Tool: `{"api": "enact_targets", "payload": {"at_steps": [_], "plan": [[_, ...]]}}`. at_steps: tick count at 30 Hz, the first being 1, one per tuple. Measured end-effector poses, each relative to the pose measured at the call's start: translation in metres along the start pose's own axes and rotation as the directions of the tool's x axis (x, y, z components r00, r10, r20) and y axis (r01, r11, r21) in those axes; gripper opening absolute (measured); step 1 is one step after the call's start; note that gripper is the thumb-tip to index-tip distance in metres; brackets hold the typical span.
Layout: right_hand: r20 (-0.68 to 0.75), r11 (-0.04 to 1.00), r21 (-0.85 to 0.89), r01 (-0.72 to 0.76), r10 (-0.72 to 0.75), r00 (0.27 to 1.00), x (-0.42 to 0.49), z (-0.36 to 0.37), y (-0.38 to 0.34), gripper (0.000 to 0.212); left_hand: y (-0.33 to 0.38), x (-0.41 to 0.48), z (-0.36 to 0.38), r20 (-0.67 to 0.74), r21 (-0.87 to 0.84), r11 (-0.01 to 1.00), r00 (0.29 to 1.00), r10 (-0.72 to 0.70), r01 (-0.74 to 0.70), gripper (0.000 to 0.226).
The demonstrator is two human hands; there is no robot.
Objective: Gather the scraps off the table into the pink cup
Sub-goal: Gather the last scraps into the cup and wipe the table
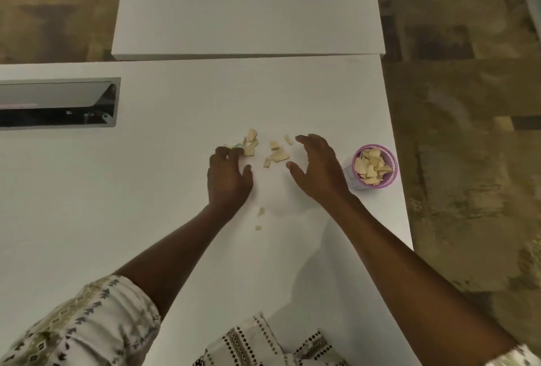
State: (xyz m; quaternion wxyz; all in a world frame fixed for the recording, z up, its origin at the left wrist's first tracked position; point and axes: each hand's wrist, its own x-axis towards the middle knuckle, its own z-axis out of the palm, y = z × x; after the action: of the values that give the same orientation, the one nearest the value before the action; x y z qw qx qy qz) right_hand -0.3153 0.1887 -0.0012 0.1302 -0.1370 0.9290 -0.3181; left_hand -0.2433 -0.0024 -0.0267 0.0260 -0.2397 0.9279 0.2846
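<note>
Tan scraps [275,155] lie loose on the white table [164,190], in a small scatter between the two hands.

Head view, single frame:
- Left hand [229,175]: palm down, fingers bent, tips on the table top. The nearest clump of scraps [250,143] sits at its 1 o'clock, just beside the fingertips. A small green-yellow bit [237,146] shows at the fingertips; cannot tell whether it is pinched or only touched.
- Right hand [317,166]: wide, fingers and thumb spread in a shallow cup shape, holding nothing. The middle pieces of the scatter lie at its 10 o'clock, near the thumb tip and forefinger but apart from both.
- Two stray scraps [260,211] lie at 5 o'clock from the left hand, beside the wrist, well apart from the main scatter.
- Pink cup [393,165]: upright at 3 o'clock from the right hand, just beside its outer edge, near the table's right edge. It already holds a pile of tan pieces.
- Patterned sleeve [87,324] covers the left upper forearm.
- Dark rectangular recess [58,103] in the table at 9 o'clock, well apart from the hands.
- Second white table [248,5] abuts at 12 o'clock.
</note>
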Motion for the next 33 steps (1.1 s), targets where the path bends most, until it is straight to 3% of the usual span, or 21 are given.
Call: {"api": "enact_targets", "payload": {"at_steps": [3, 7, 16, 20, 24, 27, 29, 33], "plan": [[0.202, 0.989, -0.123, -0.076, 0.1, 0.974, 0.023, 0.027, -0.005, 0.073, -0.028, 0.012, -0.008, 0.024, 0.098, 0.991, 0.995, -0.094, 0.091, 0.052], [0.323, 0.957, -0.289, 0.009, 0.089, 0.942, 0.042, 0.049, -0.013, 0.083, -0.044, 0.021, -0.008, 0.101, 0.153, 0.988, 0.995, -0.012, -0.004, 0.054], [0.412, 0.875, -0.384, 0.294, -0.122, 0.903, 0.001, 0.071, -0.019, 0.064, -0.059, -0.015, -0.002, 0.151, 0.173, 0.964, 0.973, 0.177, -0.202, 0.046], [0.493, 0.862, -0.326, 0.388, -0.195, 0.848, -0.043, 0.074, -0.019, 0.069, -0.067, -0.047, -0.003, 0.226, 0.193, 0.945, 0.949, 0.22, -0.265, 0.055], [0.547, 0.78, -0.347, 0.52, -0.282, 0.788, -0.082, 0.086, -0.008, 0.076, -0.071, -0.077, -0.002, 0.316, 0.206, 0.92, 0.912, 0.261, -0.334, 0.061], [0.502, 0.671, -0.438, 0.599, -0.37, 0.782, -0.104, 0.093, -0.006, 0.048, -0.073, -0.093, 0.001, 0.36, 0.258, 0.871, 0.878, 0.315, -0.419, 0.062], [0.482, 0.62, -0.454, 0.64, -0.434, 0.761, -0.113, 0.097, -0.003, 0.053, -0.074, -0.101, 0.002, 0.339, 0.263, 0.839, 0.86, 0.382, -0.476, 0.057], [0.466, 0.569, -0.426, 0.703, -0.528, 0.71, -0.114, 0.096, -0.002, 0.04, -0.071, -0.104, 0.002, 0.32, 0.239, 0.82, 0.84, 0.439, -0.519, 0.032]]}}
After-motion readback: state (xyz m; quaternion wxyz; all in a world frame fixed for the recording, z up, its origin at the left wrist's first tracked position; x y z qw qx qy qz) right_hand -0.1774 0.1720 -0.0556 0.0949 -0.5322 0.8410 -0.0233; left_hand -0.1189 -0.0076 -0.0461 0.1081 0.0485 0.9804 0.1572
